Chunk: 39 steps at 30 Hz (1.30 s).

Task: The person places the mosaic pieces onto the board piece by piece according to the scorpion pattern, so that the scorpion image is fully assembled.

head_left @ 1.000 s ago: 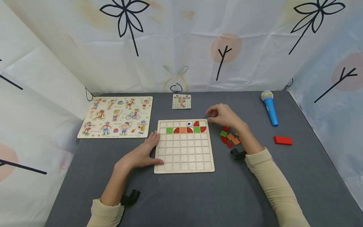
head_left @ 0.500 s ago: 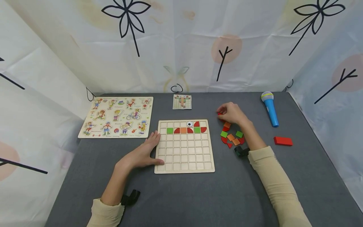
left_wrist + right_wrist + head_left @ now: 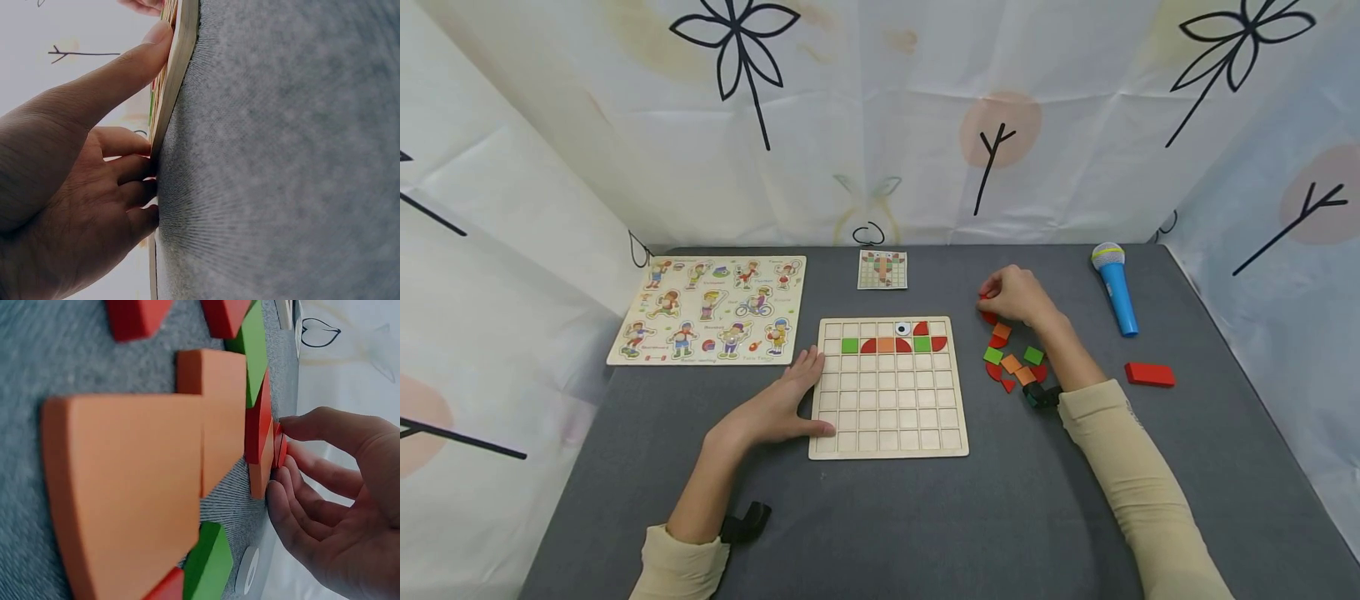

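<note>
The left hand [image 3: 775,406] lies against the left edge of the wooden grid board [image 3: 887,400], thumb on its rim and fingers along its side. In the left wrist view the left hand [image 3: 87,169] touches the board's edge [image 3: 174,81]. Green, red and orange pieces and a white eye piece [image 3: 902,329] sit in the board's upper rows. Right of the board, the right hand [image 3: 1018,296] pinches a red piece [image 3: 984,297] at the top of a loose group of pieces [image 3: 1011,363]. In the right wrist view, fingertips of the right hand [image 3: 340,494] hold a red piece [image 3: 282,447].
A picture board [image 3: 707,312] lies at the back left, and a small pattern card [image 3: 882,270] lies behind the grid board. On the right are a blue microphone [image 3: 1116,292] and a red block [image 3: 1150,374]. A round eye piece [image 3: 248,570] shows in the right wrist view.
The right hand has moved right, from the board's upper right corner to the top of the loose pieces, and now pinches a red one. The left hand stays in place.
</note>
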Tool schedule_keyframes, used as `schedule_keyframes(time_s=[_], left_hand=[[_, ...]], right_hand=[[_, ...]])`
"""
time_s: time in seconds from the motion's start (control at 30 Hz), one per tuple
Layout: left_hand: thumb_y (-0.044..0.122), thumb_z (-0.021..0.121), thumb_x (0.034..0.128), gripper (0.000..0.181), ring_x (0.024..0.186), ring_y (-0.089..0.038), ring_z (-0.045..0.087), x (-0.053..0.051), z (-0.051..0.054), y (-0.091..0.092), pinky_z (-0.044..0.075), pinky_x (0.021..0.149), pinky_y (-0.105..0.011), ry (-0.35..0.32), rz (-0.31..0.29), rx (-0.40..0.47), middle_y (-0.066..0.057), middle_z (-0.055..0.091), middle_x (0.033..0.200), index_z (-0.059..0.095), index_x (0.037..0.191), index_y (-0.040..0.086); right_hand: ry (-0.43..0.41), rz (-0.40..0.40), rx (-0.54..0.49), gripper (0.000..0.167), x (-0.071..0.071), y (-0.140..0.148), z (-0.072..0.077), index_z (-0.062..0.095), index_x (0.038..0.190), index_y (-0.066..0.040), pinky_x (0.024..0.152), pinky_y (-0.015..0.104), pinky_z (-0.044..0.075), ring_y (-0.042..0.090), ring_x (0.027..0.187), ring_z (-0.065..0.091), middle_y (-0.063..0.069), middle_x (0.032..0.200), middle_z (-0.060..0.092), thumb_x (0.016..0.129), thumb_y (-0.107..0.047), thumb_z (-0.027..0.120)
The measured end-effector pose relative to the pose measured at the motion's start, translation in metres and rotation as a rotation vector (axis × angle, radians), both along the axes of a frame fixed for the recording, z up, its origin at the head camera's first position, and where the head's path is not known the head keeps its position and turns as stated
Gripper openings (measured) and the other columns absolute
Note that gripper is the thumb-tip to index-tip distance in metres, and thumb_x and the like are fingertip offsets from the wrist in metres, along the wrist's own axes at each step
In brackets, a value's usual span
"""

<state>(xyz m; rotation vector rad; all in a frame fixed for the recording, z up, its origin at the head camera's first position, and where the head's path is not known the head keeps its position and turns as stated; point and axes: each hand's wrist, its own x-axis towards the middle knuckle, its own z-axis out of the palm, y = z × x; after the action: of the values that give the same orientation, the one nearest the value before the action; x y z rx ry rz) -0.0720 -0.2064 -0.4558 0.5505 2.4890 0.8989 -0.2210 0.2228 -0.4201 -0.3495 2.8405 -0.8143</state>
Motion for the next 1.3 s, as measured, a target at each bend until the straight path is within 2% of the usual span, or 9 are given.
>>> schedule_keyframes(time_s=[0.17,0.27,0.4,0.53,0.63,0.73,0.97,1.1,1.3], left_hand=[[0.048,0.089,0.0885,0.125,0.171,-0.044,-0.002,0.004,0.017,0.006,0.010,0.137,-0.068,-0.028,-0.008,-0.009,-0.024,-0.001,0.183,0.012,0.173,-0.002],[0.042,0.089,0.0908,0.122,0.171,-0.046,-0.002,0.005,0.023,0.008,0.011,0.137,-0.068,-0.026,-0.011,-0.029,-0.026,-0.001,0.182,0.011,0.172,-0.004],[0.040,0.088,0.0915,0.120,0.171,-0.046,-0.001,0.005,0.023,0.009,0.012,0.137,-0.067,-0.021,-0.006,-0.056,-0.025,0.000,0.182,0.011,0.172,-0.005],[0.041,0.089,0.0907,0.121,0.171,-0.046,-0.002,0.005,0.022,0.008,0.011,0.137,-0.067,-0.024,-0.009,-0.039,-0.024,-0.001,0.183,0.011,0.172,-0.004],[0.047,0.089,0.0893,0.124,0.171,-0.046,-0.002,0.005,0.021,0.007,0.010,0.136,-0.069,-0.023,-0.014,-0.003,-0.024,0.000,0.183,0.012,0.173,-0.002],[0.055,0.088,0.0875,0.126,0.171,-0.045,-0.002,0.004,0.015,0.003,0.010,0.135,-0.070,-0.013,-0.013,0.032,-0.023,0.001,0.183,0.013,0.173,0.000],[0.046,0.089,0.0898,0.123,0.171,-0.045,-0.003,0.004,0.019,0.006,0.010,0.137,-0.069,-0.032,-0.003,-0.025,-0.024,-0.001,0.183,0.011,0.173,-0.001],[0.054,0.089,0.0869,0.127,0.172,-0.041,-0.004,0.002,0.014,0.004,0.010,0.137,-0.067,-0.044,0.010,-0.006,-0.019,-0.001,0.184,0.012,0.174,0.002],[0.062,0.087,0.0859,0.130,0.171,-0.044,-0.004,0.002,0.011,0.002,0.012,0.134,-0.072,-0.028,-0.004,0.039,-0.022,0.000,0.183,0.012,0.174,0.003]], right_hand=[[0.036,0.018,-0.032,0.026,0.003,-0.006,0.000,0.079,0.113,0.006,0.086,0.049,0.062,0.038,0.097,0.076,0.026,0.110,0.080,0.096,-0.014,0.078],[0.052,0.052,-0.080,0.025,0.008,-0.015,0.002,0.079,0.113,0.004,0.086,0.045,0.062,0.036,0.097,0.075,0.024,0.109,0.080,0.096,-0.015,0.079],[0.054,0.097,-0.158,0.024,0.016,-0.033,0.005,0.080,0.114,0.001,0.084,0.037,0.060,0.032,0.097,0.075,0.020,0.108,0.080,0.096,-0.015,0.080],[0.052,0.147,-0.236,0.023,0.025,-0.054,0.007,0.080,0.113,0.000,0.082,0.030,0.058,0.029,0.094,0.075,0.018,0.104,0.080,0.095,-0.014,0.081],[0.053,0.194,-0.280,0.022,0.030,-0.070,0.008,0.080,0.112,0.001,0.082,0.029,0.059,0.027,0.092,0.075,0.017,0.102,0.080,0.094,-0.012,0.082],[0.048,0.236,-0.309,0.021,0.034,-0.087,0.009,0.081,0.111,0.001,0.083,0.030,0.061,0.026,0.092,0.075,0.016,0.102,0.080,0.094,-0.012,0.082],[0.037,0.331,-0.294,0.022,0.037,-0.127,0.009,0.080,0.111,0.001,0.085,0.034,0.063,0.023,0.091,0.074,0.013,0.100,0.080,0.094,-0.013,0.082],[0.038,0.365,-0.237,0.021,0.035,-0.149,0.009,0.081,0.111,0.000,0.087,0.035,0.064,0.022,0.093,0.076,0.012,0.101,0.082,0.095,-0.015,0.081],[0.018,0.397,-0.142,0.020,0.029,-0.176,0.006,0.081,0.111,-0.002,0.092,0.034,0.064,0.023,0.099,0.077,0.011,0.106,0.082,0.097,-0.016,0.079]])
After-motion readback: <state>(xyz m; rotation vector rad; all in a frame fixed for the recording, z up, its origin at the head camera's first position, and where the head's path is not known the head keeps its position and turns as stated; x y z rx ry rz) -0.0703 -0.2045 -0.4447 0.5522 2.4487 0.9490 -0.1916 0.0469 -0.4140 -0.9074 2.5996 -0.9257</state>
